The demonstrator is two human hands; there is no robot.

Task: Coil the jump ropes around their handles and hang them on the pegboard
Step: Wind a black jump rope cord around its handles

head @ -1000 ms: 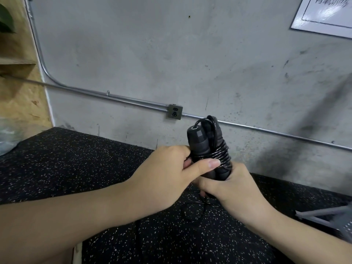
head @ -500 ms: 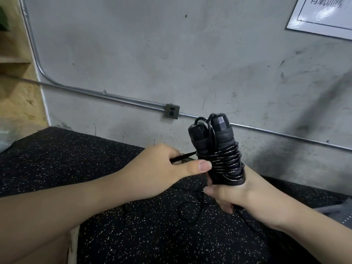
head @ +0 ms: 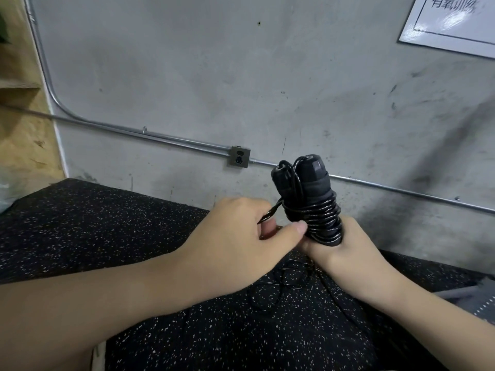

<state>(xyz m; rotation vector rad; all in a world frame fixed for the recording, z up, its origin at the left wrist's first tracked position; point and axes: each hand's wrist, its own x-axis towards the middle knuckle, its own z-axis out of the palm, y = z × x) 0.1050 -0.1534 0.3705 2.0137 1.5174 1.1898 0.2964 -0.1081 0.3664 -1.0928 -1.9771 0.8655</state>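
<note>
We see the two black jump rope handles held upright and side by side, right of the frame's middle, above the speckled black rubber mat. Glossy black rope is coiled around their lower half in tight turns, leaving the capped tops bare against the grey wall.

Our right hand grips the bundle from below, its fingers curled around the base of the handles just under the lowest coil. Our left hand sits just beside the bundle on its left; its fingers pinch a short stretch of the rope that leads off the upper coils, and the thumb tip touches the wound turns. Below both hands, the loose remainder of the rope lies in slack loops on the mat.

The far edge of the mat meets the wall close behind the handles, so there is little room beyond them. A metal conduit runs along the wall with an outlet box on it, just left of the handle tops. To the left, the mat stretches open toward a chipboard panel. A grey metal object lies at the right edge, near our right forearm. A white sign hangs at the top right, well apart.
</note>
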